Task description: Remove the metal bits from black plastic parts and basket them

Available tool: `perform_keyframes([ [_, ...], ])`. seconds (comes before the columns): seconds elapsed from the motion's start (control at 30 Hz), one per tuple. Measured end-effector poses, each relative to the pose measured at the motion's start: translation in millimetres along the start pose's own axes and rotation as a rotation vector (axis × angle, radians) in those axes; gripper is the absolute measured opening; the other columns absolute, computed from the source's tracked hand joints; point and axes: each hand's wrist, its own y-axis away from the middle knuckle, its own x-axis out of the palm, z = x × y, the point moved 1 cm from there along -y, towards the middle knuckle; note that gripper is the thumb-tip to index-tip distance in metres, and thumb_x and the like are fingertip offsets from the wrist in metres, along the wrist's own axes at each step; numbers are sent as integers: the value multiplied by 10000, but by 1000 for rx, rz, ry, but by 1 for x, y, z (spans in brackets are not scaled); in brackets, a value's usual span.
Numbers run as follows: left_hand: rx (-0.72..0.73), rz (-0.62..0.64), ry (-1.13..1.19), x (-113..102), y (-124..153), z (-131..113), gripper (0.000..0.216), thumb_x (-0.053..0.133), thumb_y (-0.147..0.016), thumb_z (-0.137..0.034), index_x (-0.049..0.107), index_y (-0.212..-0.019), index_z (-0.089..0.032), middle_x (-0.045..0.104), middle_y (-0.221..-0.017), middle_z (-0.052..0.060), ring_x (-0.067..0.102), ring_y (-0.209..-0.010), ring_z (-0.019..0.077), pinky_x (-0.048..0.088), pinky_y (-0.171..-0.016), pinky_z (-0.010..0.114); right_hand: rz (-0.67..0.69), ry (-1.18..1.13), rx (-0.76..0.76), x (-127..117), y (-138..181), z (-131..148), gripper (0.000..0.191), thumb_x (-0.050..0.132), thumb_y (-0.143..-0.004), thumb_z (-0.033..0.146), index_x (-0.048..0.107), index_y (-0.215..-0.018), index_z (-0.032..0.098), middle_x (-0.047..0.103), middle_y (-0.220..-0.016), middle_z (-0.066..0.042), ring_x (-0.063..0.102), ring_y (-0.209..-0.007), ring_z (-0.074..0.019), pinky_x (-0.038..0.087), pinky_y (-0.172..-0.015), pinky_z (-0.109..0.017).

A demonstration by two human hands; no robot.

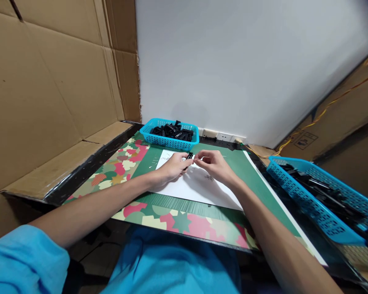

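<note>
My left hand (174,167) is closed on a small black plastic part (190,155), which sticks up between thumb and fingers above a white sheet (199,192). Close beside it, the thumb and fingertips of my right hand (214,164) are pinched together near the part's right side. Whatever those fingertips hold, if anything, is too small to make out. On the sheet below my right hand lies a little cluster of tiny dark pieces (209,177). More small pieces (166,158) lie near the sheet's upper left corner, partly hidden by my left hand.
Behind my hands stands a blue basket (168,143) filled with black plastic parts (174,131). A second blue basket (313,216) with longer black parts is at the right. A green mat (248,175) covers the table. Cardboard (55,81) walls the left; sockets (224,136) line the back wall.
</note>
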Motion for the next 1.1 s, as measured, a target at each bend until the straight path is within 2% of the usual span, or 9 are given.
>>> perform_keyframes([
  [0.13, -42, 25, 44, -1, -7, 5, 273, 627, -1019, -481, 510, -996, -235, 299, -625, -87, 244, -437, 55, 104, -458, 239, -28, -38, -21, -2, -2, -2, 257, 697, -923, 411, 739, -880, 162, 672, -812, -38, 481, -638, -126, 351, -577, -278],
  [0.33, -96, 55, 131, -1, -14, 7, 256, 626, -1009, -466, 545, -1097, -239, 289, -645, -84, 242, -488, 70, 113, -489, 240, -193, 101, -41, -9, -1, 1, 213, 719, -876, 359, 765, -829, 157, 641, -719, -37, 426, -606, -123, 313, -544, -286],
  [0.43, -30, 83, 107, -2, -10, 3, 336, 684, -971, -458, 590, -1185, -216, 331, -678, -73, 279, -539, 82, 173, -501, 243, -249, 97, -54, -12, -1, 3, 199, 723, -864, 341, 763, -816, 152, 636, -720, -38, 413, -592, -115, 304, -533, -285],
  [0.57, 60, 119, 12, -4, -7, 1, 525, 739, -928, -453, 572, -1353, -195, 432, -734, -53, 371, -597, 95, 280, -538, 247, -328, 54, -38, -16, -1, 1, 228, 741, -854, 375, 757, -829, 149, 630, -739, -43, 423, -588, -117, 302, -519, -281],
  [0.67, 112, 200, -94, -5, -8, 1, 438, 669, -969, -549, 613, -1208, -187, 433, -735, -39, 376, -581, 99, 287, -525, 256, -357, 32, -22, -20, -1, -1, 254, 741, -859, 398, 758, -853, 144, 647, -776, -55, 450, -600, -123, 315, -519, -279],
  [0.77, 205, 192, -302, -8, -7, 0, 437, 584, -999, -626, 610, -1030, -191, 525, -803, 10, 463, -619, 119, 338, -535, 268, -326, 32, -11, -24, -1, -3, 255, 731, -865, 399, 755, -853, 145, 675, -819, -67, 496, -627, -134, 348, -540, -280],
  [0.87, 316, 60, -666, -11, -5, 1, 464, 512, -1032, -635, 624, -978, -187, 649, -932, 74, 592, -777, 187, 436, -644, 303, -260, 77, 7, -25, 0, -2, 234, 715, -868, 373, 761, -844, 145, 699, -830, -75, 530, -647, -145, 377, -568, -284],
  [0.97, 364, -22, -1066, -13, -4, 4, 505, 440, -1067, -630, 654, -997, -178, 707, -962, 115, 645, -853, 250, 463, -736, 347, -163, 192, 14, -24, 0, -2, 214, 694, -871, 342, 778, -826, 150, 695, -774, -64, 507, -622, -141, 359, -568, -290],
  [1.1, 388, -4, -1389, -10, -4, 8, 563, 369, -1094, -609, 674, -1073, -137, 723, -872, 141, 690, -814, 294, 474, -740, 374, -57, 295, 26, -16, 0, -6, 200, 676, -862, 307, 805, -837, 157, 708, -752, -62, 514, -618, -146, 361, -580, -292],
])
